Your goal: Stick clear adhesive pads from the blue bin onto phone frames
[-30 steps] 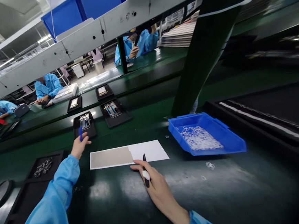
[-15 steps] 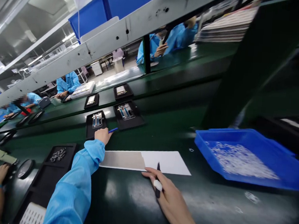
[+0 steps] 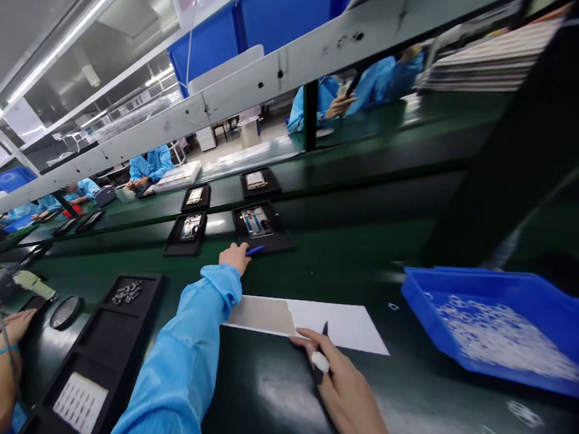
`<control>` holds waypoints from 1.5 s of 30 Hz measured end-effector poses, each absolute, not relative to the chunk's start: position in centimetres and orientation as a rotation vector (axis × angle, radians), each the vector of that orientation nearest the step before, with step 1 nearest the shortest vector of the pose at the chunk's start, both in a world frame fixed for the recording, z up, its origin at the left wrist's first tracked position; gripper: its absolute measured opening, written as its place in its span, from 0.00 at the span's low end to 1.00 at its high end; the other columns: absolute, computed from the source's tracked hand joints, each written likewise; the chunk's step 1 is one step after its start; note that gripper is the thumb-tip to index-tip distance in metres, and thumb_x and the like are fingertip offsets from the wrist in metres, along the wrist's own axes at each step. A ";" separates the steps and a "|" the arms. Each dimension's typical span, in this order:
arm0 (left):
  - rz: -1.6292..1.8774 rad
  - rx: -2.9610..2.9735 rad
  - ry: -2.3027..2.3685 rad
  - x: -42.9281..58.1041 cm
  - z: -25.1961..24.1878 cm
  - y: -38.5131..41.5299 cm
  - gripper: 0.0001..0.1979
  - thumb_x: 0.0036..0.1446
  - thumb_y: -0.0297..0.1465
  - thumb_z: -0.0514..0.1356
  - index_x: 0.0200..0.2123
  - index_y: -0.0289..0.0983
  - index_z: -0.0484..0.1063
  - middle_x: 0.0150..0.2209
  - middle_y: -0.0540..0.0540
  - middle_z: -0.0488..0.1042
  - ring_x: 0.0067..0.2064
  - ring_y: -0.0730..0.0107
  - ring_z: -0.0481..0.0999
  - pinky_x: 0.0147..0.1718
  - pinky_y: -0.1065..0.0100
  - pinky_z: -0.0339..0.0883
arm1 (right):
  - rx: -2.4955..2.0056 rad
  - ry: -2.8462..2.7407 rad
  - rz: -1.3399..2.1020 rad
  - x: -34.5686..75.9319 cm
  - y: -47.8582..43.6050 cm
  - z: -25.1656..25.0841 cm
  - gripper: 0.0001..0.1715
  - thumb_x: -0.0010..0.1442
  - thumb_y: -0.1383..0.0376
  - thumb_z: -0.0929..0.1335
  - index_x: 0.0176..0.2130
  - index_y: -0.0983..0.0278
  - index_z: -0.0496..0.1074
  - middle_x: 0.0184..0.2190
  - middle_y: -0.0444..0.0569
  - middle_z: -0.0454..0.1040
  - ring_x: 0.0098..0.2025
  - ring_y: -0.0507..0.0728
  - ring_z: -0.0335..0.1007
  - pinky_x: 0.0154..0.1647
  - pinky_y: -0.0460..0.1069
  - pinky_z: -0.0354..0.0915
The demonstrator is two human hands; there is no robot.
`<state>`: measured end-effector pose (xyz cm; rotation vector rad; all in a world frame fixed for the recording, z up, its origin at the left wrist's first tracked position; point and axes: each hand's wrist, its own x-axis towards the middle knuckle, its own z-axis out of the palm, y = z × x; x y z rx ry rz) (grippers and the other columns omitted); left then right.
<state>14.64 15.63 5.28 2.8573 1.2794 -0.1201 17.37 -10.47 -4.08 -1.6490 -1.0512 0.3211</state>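
My left hand (image 3: 235, 258), in a blue sleeve, is closed around a thin blue pen-like tool (image 3: 255, 250). It is at the near edge of a black tray (image 3: 280, 238) carrying a phone frame (image 3: 256, 222). To its left is another black tray (image 3: 172, 242) with a similar phone frame (image 3: 191, 227). My right hand (image 3: 348, 395) grips a slim black pointed tool (image 3: 325, 328); a white cover (image 3: 320, 362) shows at one finger. Its index fingertip touches the near edge of a white strip sheet (image 3: 346, 323) with a beige section (image 3: 264, 314).
On the right, a blue bin (image 3: 459, 351) holds many small clear pieces. A long black compartment tray (image 3: 104, 336) with small metal parts (image 3: 127, 292) lies left. A co-worker's hands (image 3: 9, 335) are at the far left. A metal beam (image 3: 239, 89) crosses above the bench.
My left hand has moved right, off the left tray's corner to the right tray's near edge. The left tray sits slightly farther left relative to those behind. The view has shifted; my right hand keeps its hold.
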 end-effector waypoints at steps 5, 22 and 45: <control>-0.026 2.863 1.222 13.7 7.0 14.9 0.16 0.66 0.37 0.56 0.54 0.38 0.68 0.49 0.40 0.72 0.46 0.58 0.76 0.44 0.57 0.70 | -1.660 -0.971 0.275 17.7 -10.4 -3.1 0.22 0.54 0.66 0.60 0.48 0.57 0.71 0.42 0.47 0.82 0.46 0.64 0.78 0.47 0.58 0.70; 0.086 2.972 0.399 -14.4 7.7 -5.2 0.05 0.63 0.31 0.56 0.41 0.42 0.71 0.35 0.47 0.71 0.32 0.72 0.75 0.27 0.76 0.66 | -1.634 -0.558 0.021 17.1 -11.1 -0.6 0.16 0.67 0.55 0.61 0.47 0.61 0.67 0.44 0.56 0.81 0.50 0.60 0.76 0.52 0.57 0.67; -0.069 2.952 0.146 -8.0 3.9 -5.6 0.12 0.68 0.27 0.51 0.47 0.44 0.71 0.54 0.50 0.74 0.37 0.73 0.77 0.28 0.74 0.72 | -1.850 -1.045 0.275 17.0 -11.3 -2.2 0.16 0.62 0.59 0.63 0.48 0.58 0.72 0.47 0.50 0.78 0.50 0.62 0.75 0.50 0.56 0.69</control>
